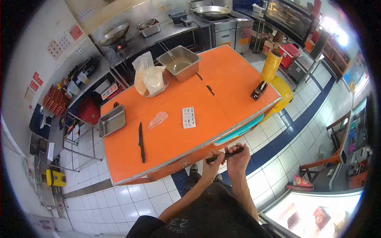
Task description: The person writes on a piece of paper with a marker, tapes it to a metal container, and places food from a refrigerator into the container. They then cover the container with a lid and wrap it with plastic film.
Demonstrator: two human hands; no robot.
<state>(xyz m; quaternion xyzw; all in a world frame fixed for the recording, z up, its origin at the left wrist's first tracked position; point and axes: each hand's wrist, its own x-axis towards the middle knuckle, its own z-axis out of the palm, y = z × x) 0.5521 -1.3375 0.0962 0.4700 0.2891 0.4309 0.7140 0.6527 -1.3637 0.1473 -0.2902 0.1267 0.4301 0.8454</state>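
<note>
Slim black tool is gripped at both ends, left hand and right hand fingers closed round it, just off table edge; could be dropped onto floor if grip is loosened

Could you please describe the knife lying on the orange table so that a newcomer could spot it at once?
Start at the big orange table and go to its left end as the camera sees it. The knife lies flat there, between the shallow steel tray and the table's near edge. It alone there is long, thin and all dark; the tray is shiny and the nearby crumpled bag is clear.
</note>
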